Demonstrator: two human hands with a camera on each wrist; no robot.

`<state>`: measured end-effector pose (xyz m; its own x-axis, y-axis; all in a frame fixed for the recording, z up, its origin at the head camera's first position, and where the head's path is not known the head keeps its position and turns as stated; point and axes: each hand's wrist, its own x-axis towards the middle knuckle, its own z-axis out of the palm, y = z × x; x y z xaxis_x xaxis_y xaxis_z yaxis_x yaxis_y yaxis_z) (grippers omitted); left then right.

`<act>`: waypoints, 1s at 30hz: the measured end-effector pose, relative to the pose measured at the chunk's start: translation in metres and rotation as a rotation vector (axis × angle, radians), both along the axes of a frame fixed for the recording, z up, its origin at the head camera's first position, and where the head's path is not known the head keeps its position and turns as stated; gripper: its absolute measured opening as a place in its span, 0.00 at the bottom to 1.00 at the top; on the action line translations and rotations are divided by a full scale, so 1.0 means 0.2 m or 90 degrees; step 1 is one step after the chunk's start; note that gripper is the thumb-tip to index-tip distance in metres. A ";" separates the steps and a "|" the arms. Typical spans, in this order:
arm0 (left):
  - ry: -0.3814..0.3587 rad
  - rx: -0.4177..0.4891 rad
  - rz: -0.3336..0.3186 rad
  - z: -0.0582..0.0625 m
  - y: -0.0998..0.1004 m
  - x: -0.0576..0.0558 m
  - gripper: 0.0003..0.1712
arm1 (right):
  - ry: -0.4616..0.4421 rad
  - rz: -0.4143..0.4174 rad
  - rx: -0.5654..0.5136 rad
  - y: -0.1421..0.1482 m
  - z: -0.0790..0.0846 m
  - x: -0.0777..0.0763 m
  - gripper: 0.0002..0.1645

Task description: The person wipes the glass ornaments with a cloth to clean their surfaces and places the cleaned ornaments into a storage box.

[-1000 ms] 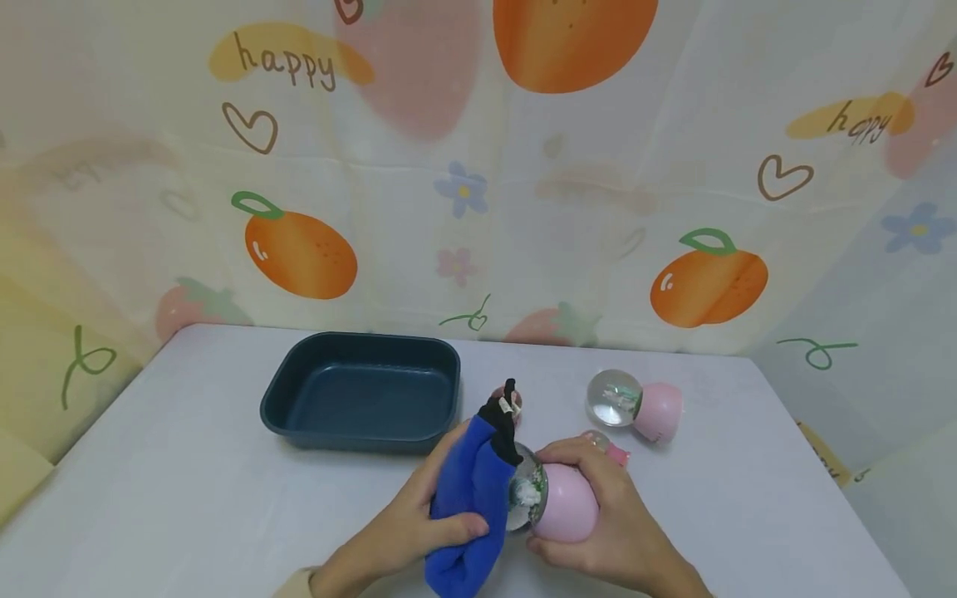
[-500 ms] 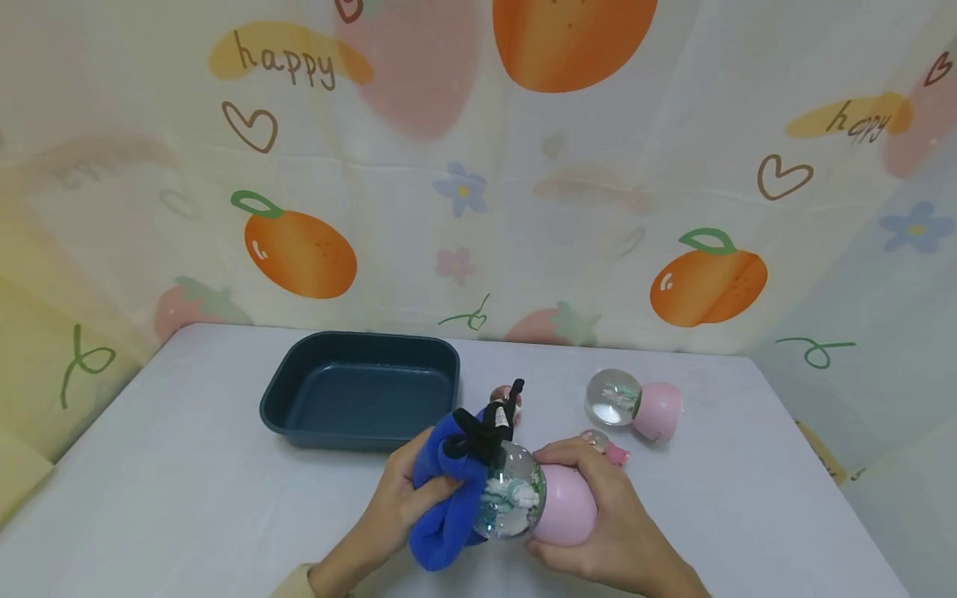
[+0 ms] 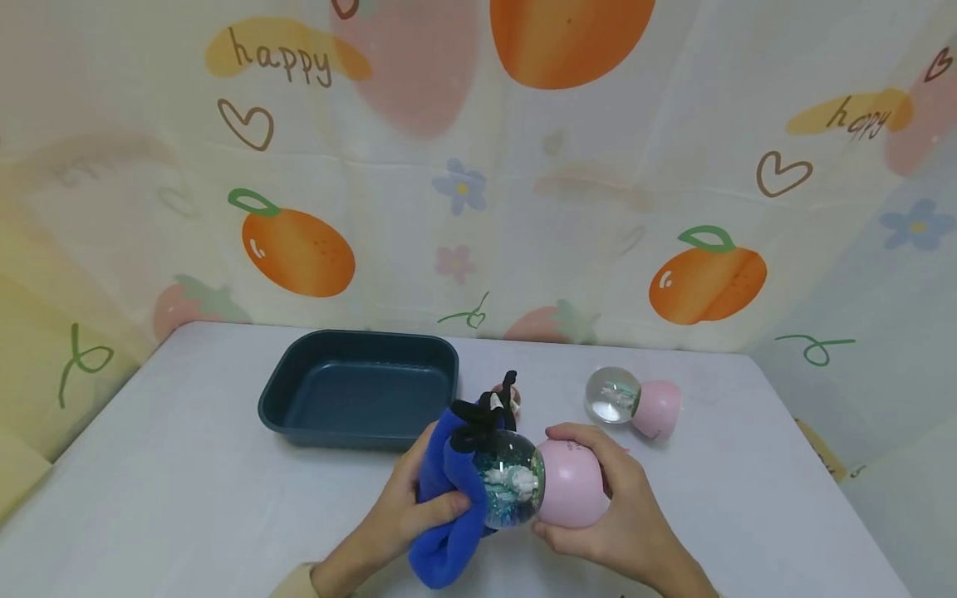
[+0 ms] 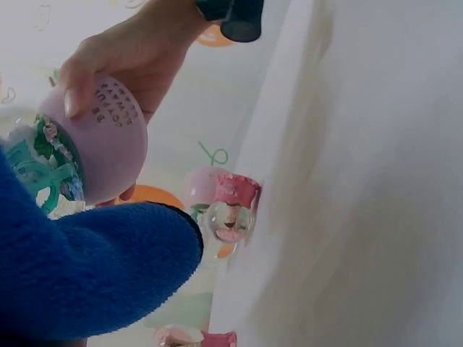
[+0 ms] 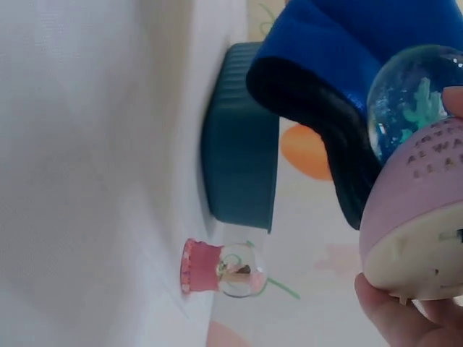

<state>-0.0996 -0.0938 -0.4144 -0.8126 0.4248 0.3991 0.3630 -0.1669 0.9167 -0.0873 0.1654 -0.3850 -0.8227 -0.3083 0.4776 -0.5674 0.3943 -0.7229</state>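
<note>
Since half a second ago, your right hand has lifted the large snow globe slightly – that hand now nearly hides the small fallen globe in the head view. You have the right fingers wrapped round the pink base, globe held sideways above the table, glass ball toward your left. Your left hand is clamped on the bunched blue cloth, thumb over it, cloth up against the glass. Its black trim sticks out on top. Dark teal tray sits beyond your left hand; an upright small globe stands just right of it. Second large globe lies on its side – far right.
</note>
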 end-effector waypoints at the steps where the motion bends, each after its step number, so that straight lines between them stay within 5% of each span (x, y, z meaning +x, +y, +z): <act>1: -0.001 -0.005 -0.011 0.00 0.00 0.00 0.39 | 0.000 0.002 0.002 0.00 0.00 0.00 0.49; 8: -0.086 -0.087 -0.024 0.03 0.01 0.03 0.52 | -0.004 0.006 0.008 0.00 -0.02 -0.01 0.46; 11: -0.076 -0.093 0.007 0.02 0.02 0.03 0.45 | -0.005 0.006 0.010 0.00 -0.03 -0.01 0.46; 18: 0.041 -0.045 0.071 0.01 0.01 0.00 0.23 | -0.011 0.013 -0.001 0.00 -0.04 -0.01 0.46; 26: 0.023 -0.009 0.113 0.01 -0.01 0.00 0.12 | 0.039 0.063 -0.033 0.01 -0.04 -0.01 0.48; 30: -0.016 0.006 0.098 0.00 -0.01 -0.01 0.12 | 0.066 0.095 -0.060 0.01 -0.04 -0.02 0.49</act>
<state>-0.1008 -0.0962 -0.4138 -0.8772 0.2914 0.3817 0.3625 -0.1195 0.9243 -0.0913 0.1683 -0.3938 -0.7158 -0.3735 0.5900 -0.6881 0.2339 -0.6869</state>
